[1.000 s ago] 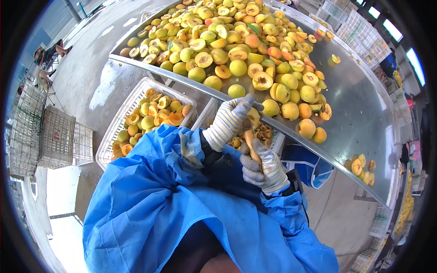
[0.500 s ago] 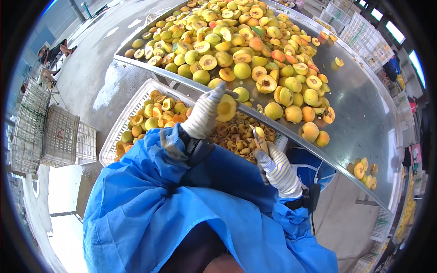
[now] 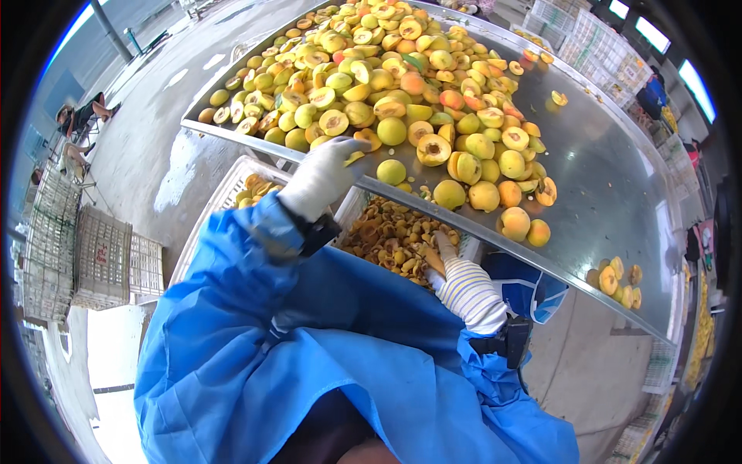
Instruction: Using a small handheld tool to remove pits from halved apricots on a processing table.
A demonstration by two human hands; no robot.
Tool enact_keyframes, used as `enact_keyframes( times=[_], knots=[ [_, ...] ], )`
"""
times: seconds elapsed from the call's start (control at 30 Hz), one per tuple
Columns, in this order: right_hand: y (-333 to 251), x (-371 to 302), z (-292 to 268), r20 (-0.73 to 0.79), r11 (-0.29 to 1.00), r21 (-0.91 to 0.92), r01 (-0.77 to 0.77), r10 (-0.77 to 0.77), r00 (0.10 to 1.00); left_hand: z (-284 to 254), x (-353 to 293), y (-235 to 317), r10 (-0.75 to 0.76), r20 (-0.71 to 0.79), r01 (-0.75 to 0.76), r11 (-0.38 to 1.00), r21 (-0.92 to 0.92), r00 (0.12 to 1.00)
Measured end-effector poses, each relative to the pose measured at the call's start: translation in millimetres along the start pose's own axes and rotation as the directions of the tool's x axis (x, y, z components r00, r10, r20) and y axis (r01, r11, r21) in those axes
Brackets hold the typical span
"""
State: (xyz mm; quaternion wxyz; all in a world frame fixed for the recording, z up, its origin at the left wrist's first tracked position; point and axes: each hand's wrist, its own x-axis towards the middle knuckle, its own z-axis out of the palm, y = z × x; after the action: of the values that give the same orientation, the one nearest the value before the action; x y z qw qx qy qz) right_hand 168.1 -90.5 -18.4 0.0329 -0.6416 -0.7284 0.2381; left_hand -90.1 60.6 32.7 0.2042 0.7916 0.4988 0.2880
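Note:
My left hand [image 3: 325,179], in a white glove, reaches over the near rim of the metal table [image 3: 564,274]. Its fingers are stretched out and apart around a yellow peach piece [image 3: 354,158] at the edge of the pile; no firm hold shows. My right hand [image 3: 468,295], in a striped glove, is closed on a wooden-handled pitting tool [image 3: 434,261]. It hangs low over a crate of peach stones and scraps [image 3: 390,240]; the tool's metal end cannot be made out. Halved yellow peaches [image 3: 332,121] with brown centres are heaped on the table, mixed with whole-looking ones.
A white crate [image 3: 220,203] with peach halves stands at the left, partly hidden by my left sleeve. Stacked crates [image 3: 100,251] stand farther left. A few peach halves [image 3: 617,282] lie near the table's right end. People [image 3: 81,116] sit at the far left.
The peach half is gone from my left hand, which has moved left and up to the pile. My right hand has lowered with the tool; the pale piece at its tip no longer shows.

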Motion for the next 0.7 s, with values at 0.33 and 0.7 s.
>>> enact_keyframes(
  times=[0.33,0.7],
  knots=[
    [-11.2,-7.1,-12.3,0.026,0.995,0.086,-0.042,0.039,0.999,97.1,124.8,26.1,-0.209,0.333,0.125,0.959,0.256,0.920],
    [-22.6,-8.4,-15.2,-0.329,0.412,0.883,0.225,0.201,0.923,67.9,19.5,54.8,-0.024,0.410,0.403,0.249,-0.881,0.912]
  ],
)
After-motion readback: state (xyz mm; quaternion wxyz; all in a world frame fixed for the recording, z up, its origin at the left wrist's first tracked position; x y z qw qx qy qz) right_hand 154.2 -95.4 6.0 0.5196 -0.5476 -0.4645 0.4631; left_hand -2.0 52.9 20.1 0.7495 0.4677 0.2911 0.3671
